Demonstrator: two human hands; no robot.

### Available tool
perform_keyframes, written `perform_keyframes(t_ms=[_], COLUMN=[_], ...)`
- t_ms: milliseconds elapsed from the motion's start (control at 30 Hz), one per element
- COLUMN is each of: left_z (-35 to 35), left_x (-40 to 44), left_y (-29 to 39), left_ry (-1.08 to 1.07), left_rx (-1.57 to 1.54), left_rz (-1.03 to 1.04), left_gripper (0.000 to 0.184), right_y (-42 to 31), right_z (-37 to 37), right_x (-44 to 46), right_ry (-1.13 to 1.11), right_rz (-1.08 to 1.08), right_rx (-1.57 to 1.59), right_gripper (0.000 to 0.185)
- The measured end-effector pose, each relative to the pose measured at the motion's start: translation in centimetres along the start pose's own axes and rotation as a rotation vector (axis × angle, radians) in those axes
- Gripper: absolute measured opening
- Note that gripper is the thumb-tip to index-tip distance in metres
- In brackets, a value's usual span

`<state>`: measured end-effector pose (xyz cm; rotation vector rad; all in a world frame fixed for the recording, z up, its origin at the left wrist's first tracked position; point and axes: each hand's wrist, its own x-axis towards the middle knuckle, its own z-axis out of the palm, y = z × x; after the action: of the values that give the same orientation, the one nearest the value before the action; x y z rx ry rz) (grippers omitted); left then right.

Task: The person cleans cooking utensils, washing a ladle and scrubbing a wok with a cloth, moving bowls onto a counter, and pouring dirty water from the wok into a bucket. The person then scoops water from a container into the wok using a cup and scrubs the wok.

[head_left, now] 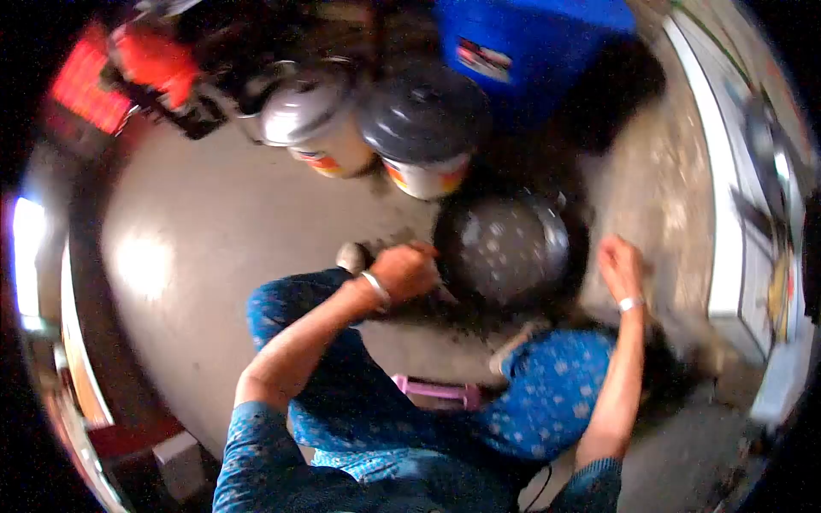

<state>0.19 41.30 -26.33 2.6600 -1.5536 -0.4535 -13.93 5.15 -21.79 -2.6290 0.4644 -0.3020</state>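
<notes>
You have the dark round basin (505,295) on the floor (205,248) in front of you, near side of the two lidded buckets, pale spots showing inside it. The step in hand looks like handwork at its edge. Your left hand (406,269) is curled beside the left rim; blur hides whether it grasps anything. Your right hand (622,267) is bent inward, apart from the right side, its grip equally unclear. Working the basin two-handed would call for bringing that hand closer.
</notes>
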Motion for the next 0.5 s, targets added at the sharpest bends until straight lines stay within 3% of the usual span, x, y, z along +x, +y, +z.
perform_keyframes(t_ms=[33,67,100,133,167,200,233,367,500], left_z=[-0.1,-1.6,-1.9,-1.1,0.6,2.0,-1.0,-0.3,-0.7], left_x=[-0.6,-0.5,-0.7,-0.2,-0.2,0.3,-0.4,-1.3,-2.0], left_y=[0.1,0.5,1.1,1.0,0.7,0.3,1.2,0.3,0.4], left_ry=[0.187,-0.038,0.075,0.006,0.199,0.185,0.055,0.118,0.074], left_rx=[-0.242,-0.169,-0.259,-0.221,-0.325,-0.372,-0.380,-0.375,-0.315], left_rz=[0.045,0.046,-0.035,-0.064,-0.038,-0.019,-0.110,-0.089,-0.101], left_gripper=[0.020,0.018,0.020,0.024,0.025,0.026,0.027,0.026,0.028], right_y=[1.0,2.8,3.5,3.6,4.3,4.4,4.5,3.1,5.4], right_z=[0.2,1.0,1.4,1.7,2.1,2.8,3.4,4.9,7.7], right_x=[0.1,0.4,0.6,0.8,1.3,1.3,1.6,2.9,4.0], right_ry=[0.075,0.091,0.070,0.031,-0.019,-0.011,0.002,-0.202,-0.230], right_rz=[-0.039,-0.124,-0.083,-0.037,-0.080,-0.102,-0.124,0.050,0.005], right_rx=[-0.024,-0.091,-0.095,-0.124,-0.052,-0.067,-0.079,0.062,0.003], right_gripper=[0.010,0.010,0.012,0.012,0.011,0.010,0.010,0.009,0.007])
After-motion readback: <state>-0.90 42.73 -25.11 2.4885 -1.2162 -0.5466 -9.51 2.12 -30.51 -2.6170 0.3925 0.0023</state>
